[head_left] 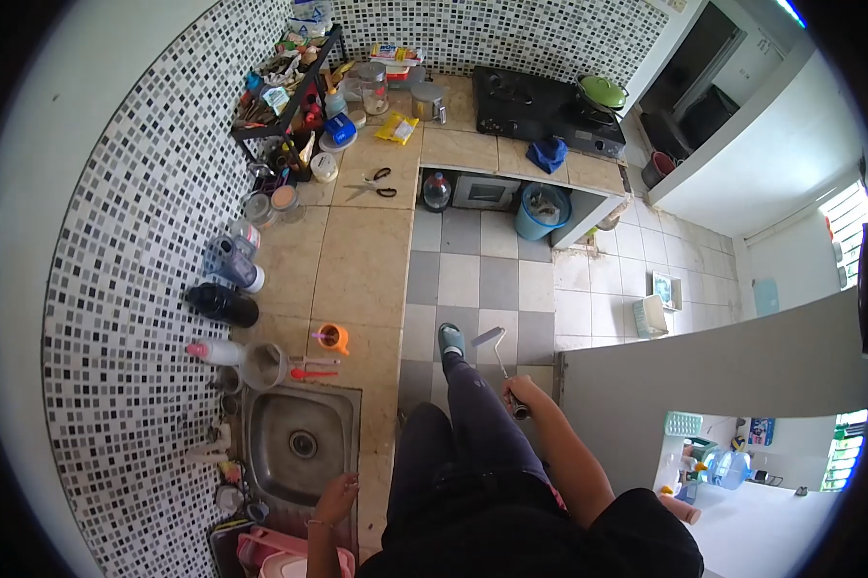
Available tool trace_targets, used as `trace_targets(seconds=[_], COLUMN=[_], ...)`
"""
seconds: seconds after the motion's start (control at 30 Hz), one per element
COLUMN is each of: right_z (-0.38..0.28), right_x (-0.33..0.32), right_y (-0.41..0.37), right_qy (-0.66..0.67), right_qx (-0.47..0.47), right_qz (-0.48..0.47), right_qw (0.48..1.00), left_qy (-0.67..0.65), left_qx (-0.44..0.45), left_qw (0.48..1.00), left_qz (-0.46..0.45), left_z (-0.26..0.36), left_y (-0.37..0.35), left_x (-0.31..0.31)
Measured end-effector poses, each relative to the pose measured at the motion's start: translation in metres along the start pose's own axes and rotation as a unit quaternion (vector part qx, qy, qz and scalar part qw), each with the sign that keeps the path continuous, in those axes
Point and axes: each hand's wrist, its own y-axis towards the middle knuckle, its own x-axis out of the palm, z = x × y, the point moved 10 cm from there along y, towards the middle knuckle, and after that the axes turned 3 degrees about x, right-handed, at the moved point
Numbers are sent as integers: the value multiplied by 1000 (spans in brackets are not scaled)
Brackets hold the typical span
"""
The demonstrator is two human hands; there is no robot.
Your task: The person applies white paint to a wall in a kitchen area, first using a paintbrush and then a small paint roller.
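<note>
Tiny black, gray and white squares cover the wall on the left and the far side of the kitchen. Next to it runs a tan counter. By the wall are a black bottle and a clear jug, with a black rack full of small things farther off. Nearer is a steel sink, with a round tub at its far left corner. Just past the sink are a red spoon and an orange cup.

On the near right side of the sink is the left hand. Its fingers bend a little, and I cannot tell if it grasps anything. Far along the counter lie scissors, and past them a yellow bag.

To the right is the checked floor. One blue shoe is on it. Just right of the shoe is the white end of a roller. The right hand has its fingers wrapped tight around the roller's handle. Far off are a black stove, a blue rag at its near edge, and a blue bucket under the counter. Farther right, a white basket sits on the pale floor
</note>
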Motion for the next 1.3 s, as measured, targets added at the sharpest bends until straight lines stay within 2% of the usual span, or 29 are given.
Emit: trace_targets(seconds=[0.1,0.2,0.27,0.3,0.37,0.4,0.43,0.47,0.5,0.53,0.57,0.6,0.63,0.73,0.8,0.83,0.87,0.9,0.93,1.07,1.13,1.17,1.27,1.3], right_z=[-26,-22,-11,-1,1,22,12,0,10,35,-76,-98,-113,-140,-157,-171,-185,-192,-203,-222,-210,-201,-167,-156], right_x=[-26,-57,-83,-93,-124,-126,-138,-152,-167,-163,-163,-177,-188,-222,-249,-252,-265,-265,-270,-300,-310,-319,-330,-338], right_y=[31,95,175,232,351,386,430,479,517,527,448,460,471,496,494,480,475,468,461,422,419,417,428,427], right_qy=[88,82,-76,-154,-232,-217,-199,-84,27,142,92,140,191,352,418,456,509,563,614,617,671,693,820,834], right_qx=[22,34,-25,-91,-125,-81,-49,-25,13,60,-17,-19,-21,-10,43,83,74,71,61,77,65,59,23,20], right_qz=[-35,-77,-49,-52,-47,-50,-43,-42,-43,-46,20,32,42,14,81,35,25,12,-1,63,74,80,66,73], right_qw=[995,993,996,983,964,972,978,995,999,987,995,989,981,936,904,885,857,823,787,781,735,714,568,546], left_qy=[-59,-45,-7,9,-127,-182,-240,-302,-309,-312,-232,-144,-50,17,101,138,170,151,170,233,237,265,337,337], left_qx=[-25,6,48,70,142,160,163,159,131,90,150,221,250,270,266,278,289,262,270,280,295,259,290,280], left_qw=[998,999,997,994,980,967,955,939,940,942,949,939,930,925,914,898,882,878,859,776,730,716,655,648], left_qz=[6,-11,-57,-77,-64,-75,-55,-38,-61,-85,-154,-221,-263,-268,-289,-311,-331,-371,-400,-516,-570,-592,-611,-623], left_z=[2,8,31,42,96,120,145,167,199,219,238,267,306,363,397,421,443,450,471,549,576,583,613,624], left_y=[50,136,224,279,406,442,493,538,578,606,636,669,688,790,840,863,884,904,912,928,929,932,937,936], left_x=[-2,1,10,24,50,62,72,89,108,123,142,153,153,154,154,158,167,178,192,247,285,304,367,389])
